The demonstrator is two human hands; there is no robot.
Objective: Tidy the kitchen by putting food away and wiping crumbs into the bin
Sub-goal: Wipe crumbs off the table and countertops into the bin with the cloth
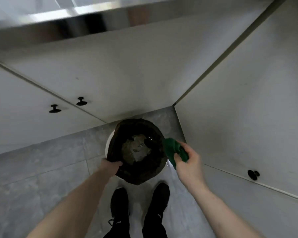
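At frame centre, the left hand (110, 164) is gripping the bin (118, 134) liner's rim; the right hand (189, 162) is clutching a green cloth (172, 148) beside it.

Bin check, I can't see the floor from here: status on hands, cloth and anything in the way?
Left hand grips bin rim. Right hand holds green cloth bunched beside the rim. Bin open, rubbish inside. Nothing blocking.

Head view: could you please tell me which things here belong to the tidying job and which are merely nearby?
Job:
bin, held at the liner by the left hand
green cloth, gripped by the right hand

Nearby:
cabinet knobs
shoes
floor tiles
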